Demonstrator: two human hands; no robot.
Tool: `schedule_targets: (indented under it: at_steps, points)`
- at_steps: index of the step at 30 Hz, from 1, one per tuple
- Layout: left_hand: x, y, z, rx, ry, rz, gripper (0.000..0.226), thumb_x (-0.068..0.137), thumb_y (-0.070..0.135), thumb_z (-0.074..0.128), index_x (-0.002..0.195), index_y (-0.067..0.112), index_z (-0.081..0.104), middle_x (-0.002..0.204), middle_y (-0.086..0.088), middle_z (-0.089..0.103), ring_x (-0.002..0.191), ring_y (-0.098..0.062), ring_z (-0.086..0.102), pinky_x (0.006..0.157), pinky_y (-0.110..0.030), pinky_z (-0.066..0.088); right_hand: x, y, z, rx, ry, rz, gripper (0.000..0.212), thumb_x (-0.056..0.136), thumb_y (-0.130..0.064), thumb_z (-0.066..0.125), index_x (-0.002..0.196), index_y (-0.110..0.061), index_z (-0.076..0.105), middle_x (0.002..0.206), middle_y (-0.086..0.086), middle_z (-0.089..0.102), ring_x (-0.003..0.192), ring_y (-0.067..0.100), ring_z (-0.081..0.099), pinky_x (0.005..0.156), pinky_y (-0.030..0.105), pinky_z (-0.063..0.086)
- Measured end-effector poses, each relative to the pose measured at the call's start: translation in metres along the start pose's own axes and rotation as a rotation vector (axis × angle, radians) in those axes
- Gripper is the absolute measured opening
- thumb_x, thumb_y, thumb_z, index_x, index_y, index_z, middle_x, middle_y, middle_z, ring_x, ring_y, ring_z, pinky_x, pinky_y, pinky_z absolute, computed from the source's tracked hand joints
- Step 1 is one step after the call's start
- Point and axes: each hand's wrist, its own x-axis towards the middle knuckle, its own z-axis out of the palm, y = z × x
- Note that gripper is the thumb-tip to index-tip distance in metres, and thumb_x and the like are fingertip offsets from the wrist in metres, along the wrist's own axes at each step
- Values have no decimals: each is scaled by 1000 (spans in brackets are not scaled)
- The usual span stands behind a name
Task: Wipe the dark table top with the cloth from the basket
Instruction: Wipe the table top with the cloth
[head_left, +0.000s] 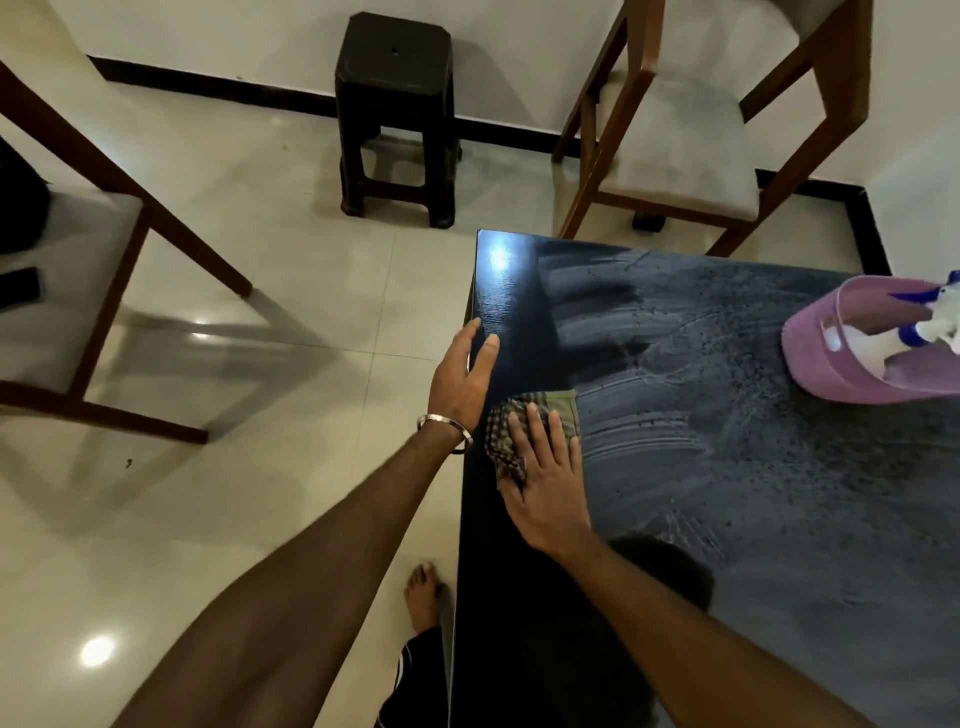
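Mid-wipe. Right hand (545, 488) lies flat on the cloth (524, 431), fingers straight and slightly spread, pressing it onto the dark table top (753, 519) near the left edge. Cloth sits at 12 o'clock of that hand, bunched, partly under the fingers. Left hand (462, 379), at 10 o'clock of the cloth, rests on the table edge, fingers straight and close together, holding nothing. Left strip looks clean and glossy; hazy streaks and droplets cover the rest toward 2 o'clock. Next move likely calls for strokes rightward across that haze with steady pressure. The pink basket (831, 374) at 2 o'clock, with a spray bottle (930, 327) inside, blocks that corner and probably needs shifting. Farther: stool (395, 104) at 11, chair (701, 130) at 1.
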Motion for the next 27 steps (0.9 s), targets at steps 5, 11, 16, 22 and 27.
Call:
schedule_targets:
  at_steps: [5,11,16,22,27]
  points:
    - [-57,-13,6,21,-2,-15,56,94,46,46,143,19,44,147,0,47,136,-13,42,113,-28,33,-87,-8,24,-10,-58,3,75,92,-56,22,155,-38,-13,162,-10,-24,147,15,-30,121,47,-13]
    - [-105,-23,26,50,25,-47,54,95,46,45,144,22,42,149,-2,44,140,-16,36,116,-38,31,-162,52,33,-29,-32,43,75,91,-56,29,158,-37,-1,165,-10,-11,152,17,-13,123,46,-2]
    - [-124,-24,54,83,37,-33,49,98,42,44,144,26,41,151,0,40,144,-16,28,120,-46,23,-181,167,5,12,98,367,81,84,-53,29,158,-27,11,167,4,10,153,29,6,121,56,14]
    - [-150,-16,96,80,-5,-85,61,91,55,41,146,30,37,156,0,32,147,-21,22,119,-49,22,-171,170,0,68,134,458,83,85,-50,34,158,-26,4,167,5,3,153,32,-2,122,57,1]
    - [-165,-13,111,83,66,-90,67,85,61,39,144,29,40,154,-1,37,143,-19,30,118,-46,25,-197,67,40,12,15,-47,84,89,-49,45,159,-32,1,167,-1,-3,153,26,-9,120,55,-4]
